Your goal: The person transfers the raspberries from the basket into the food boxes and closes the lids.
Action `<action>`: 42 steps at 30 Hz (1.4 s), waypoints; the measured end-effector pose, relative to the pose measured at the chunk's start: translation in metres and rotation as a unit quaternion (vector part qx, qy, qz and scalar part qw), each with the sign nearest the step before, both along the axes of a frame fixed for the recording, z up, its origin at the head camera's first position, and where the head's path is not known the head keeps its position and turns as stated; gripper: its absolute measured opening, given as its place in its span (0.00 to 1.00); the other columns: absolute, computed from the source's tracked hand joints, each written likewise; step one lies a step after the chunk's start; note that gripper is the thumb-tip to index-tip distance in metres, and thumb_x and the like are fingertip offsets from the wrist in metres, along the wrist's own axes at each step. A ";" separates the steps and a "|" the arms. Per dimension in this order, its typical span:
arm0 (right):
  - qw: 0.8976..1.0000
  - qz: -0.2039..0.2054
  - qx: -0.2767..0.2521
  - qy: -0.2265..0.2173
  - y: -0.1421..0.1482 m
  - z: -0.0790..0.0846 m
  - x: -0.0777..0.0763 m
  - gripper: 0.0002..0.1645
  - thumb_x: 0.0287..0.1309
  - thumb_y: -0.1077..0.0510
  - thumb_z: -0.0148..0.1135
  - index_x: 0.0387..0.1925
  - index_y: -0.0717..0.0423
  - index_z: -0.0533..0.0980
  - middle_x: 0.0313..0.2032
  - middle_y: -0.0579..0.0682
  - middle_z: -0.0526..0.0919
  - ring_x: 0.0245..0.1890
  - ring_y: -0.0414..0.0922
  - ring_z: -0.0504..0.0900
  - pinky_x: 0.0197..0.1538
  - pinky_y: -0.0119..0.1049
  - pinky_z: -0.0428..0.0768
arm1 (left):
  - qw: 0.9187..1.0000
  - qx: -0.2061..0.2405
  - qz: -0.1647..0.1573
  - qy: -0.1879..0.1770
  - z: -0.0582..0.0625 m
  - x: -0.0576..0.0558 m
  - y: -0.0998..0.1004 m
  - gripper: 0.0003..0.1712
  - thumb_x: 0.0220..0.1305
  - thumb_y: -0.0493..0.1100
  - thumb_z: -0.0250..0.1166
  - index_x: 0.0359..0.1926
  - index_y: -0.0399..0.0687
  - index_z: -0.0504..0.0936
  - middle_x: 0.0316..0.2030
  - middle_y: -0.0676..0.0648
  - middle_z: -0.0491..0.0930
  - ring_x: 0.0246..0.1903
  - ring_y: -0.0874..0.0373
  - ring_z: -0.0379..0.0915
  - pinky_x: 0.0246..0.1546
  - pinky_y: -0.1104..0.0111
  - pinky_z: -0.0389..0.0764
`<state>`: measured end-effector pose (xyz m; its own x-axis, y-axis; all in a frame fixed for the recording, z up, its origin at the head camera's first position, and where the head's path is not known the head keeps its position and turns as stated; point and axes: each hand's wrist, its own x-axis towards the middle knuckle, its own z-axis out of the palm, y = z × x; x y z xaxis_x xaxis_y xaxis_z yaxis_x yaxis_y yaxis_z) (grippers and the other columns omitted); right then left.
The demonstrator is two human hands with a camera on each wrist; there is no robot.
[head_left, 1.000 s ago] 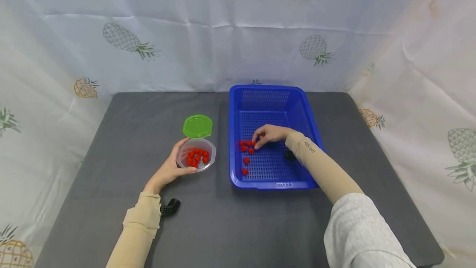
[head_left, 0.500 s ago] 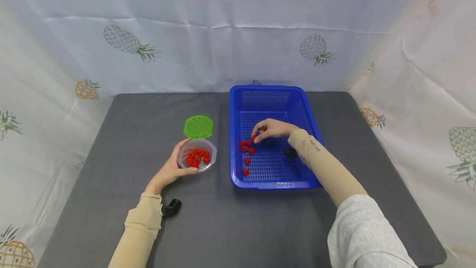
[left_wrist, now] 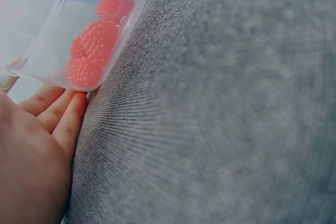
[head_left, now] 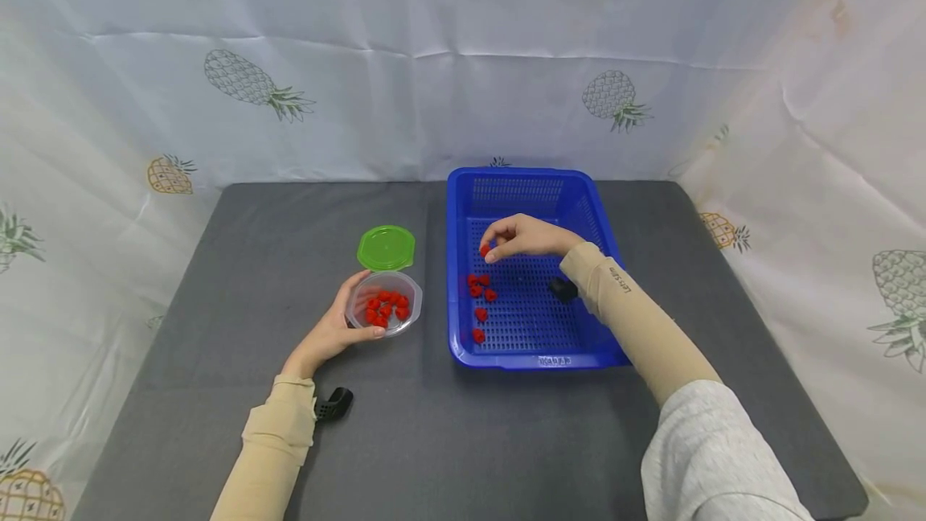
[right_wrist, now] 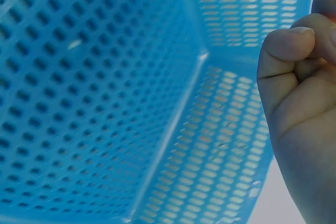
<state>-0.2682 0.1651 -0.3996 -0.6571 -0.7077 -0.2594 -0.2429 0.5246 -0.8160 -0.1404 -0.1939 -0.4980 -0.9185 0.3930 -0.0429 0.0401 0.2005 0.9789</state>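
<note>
In the head view my left hand (head_left: 333, 328) grips a clear plastic tub (head_left: 354, 305), thumb at its near side and fingers round its left. Several red raspberries (head_left: 386, 309) lie inside it; the left wrist view shows some raspberries (left_wrist: 94, 45) through the tub's wall, with the fingers (left_wrist: 68, 119) against its base edge. Over the blue basket (head_left: 457, 223), my right hand (head_left: 528, 236) pinches one raspberry (head_left: 485, 250) between thumb and fingertips. More raspberries (head_left: 475, 291) sit on the basket's left floor. The right wrist view shows the curled hand (right_wrist: 304, 87) beside the basket's slotted wall (right_wrist: 210, 145).
A green lid (head_left: 387, 248) lies on the grey table (head_left: 463, 441) just behind the tub. Black wrist pieces show by the left wrist and below the right wrist. A white pineapple-print cloth (head_left: 434, 103) hangs behind the table and at both sides.
My right hand has risen off the raspberry cluster and moved toward the back of the basket, carrying one raspberry. The left hand and tub have stayed in place.
</note>
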 end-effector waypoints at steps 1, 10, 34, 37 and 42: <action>1.000 0.004 -0.007 0.001 -0.002 0.003 0.001 0.24 0.53 0.48 0.66 0.47 0.60 0.77 0.19 0.51 0.68 0.19 0.45 0.62 0.34 0.47 0.69 | 1.000 -0.002 0.001 -0.001 0.000 0.000 0.000 0.54 0.53 0.38 0.69 0.71 0.57 0.43 0.67 0.36 0.58 0.68 0.37 0.51 0.67 0.42 0.51; 0.998 0.032 -0.044 0.016 -0.024 0.026 0.011 0.19 0.53 0.50 0.66 0.44 0.57 0.79 0.19 0.47 0.68 0.19 0.46 0.62 0.33 0.40 0.69 | 1.000 -0.013 0.002 -0.001 -0.001 0.001 0.000 0.53 0.53 0.38 0.69 0.71 0.57 0.43 0.66 0.37 0.58 0.67 0.37 0.53 0.67 0.42 0.52; 0.984 0.138 -0.099 0.049 -0.114 0.056 0.029 0.14 0.53 0.57 0.66 0.43 0.55 0.79 0.18 0.44 0.67 0.19 0.39 0.62 0.28 0.29 0.65 | 1.000 -0.031 0.003 0.003 0.004 -0.006 0.003 0.55 0.51 0.40 0.70 0.71 0.57 0.43 0.66 0.39 0.58 0.66 0.40 0.56 0.66 0.43 0.55; 0.984 0.148 -0.086 0.051 -0.125 0.053 0.030 0.14 0.53 0.57 0.67 0.42 0.55 0.79 0.18 0.45 0.66 0.19 0.39 0.61 0.28 0.29 0.65 | 0.999 -0.040 0.009 -0.002 0.003 -0.005 0.002 0.55 0.51 0.41 0.70 0.71 0.60 0.43 0.66 0.40 0.57 0.65 0.41 0.57 0.66 0.43 0.56; 0.984 0.157 -0.042 0.077 -0.142 0.045 0.030 0.13 0.51 0.53 0.68 0.39 0.51 0.79 0.17 0.44 0.66 0.18 0.39 0.61 0.27 0.28 0.64 | 0.998 -0.055 0.021 -0.016 0.003 -0.002 0.002 0.54 0.52 0.43 0.70 0.70 0.64 0.43 0.66 0.42 0.55 0.64 0.44 0.57 0.65 0.43 0.57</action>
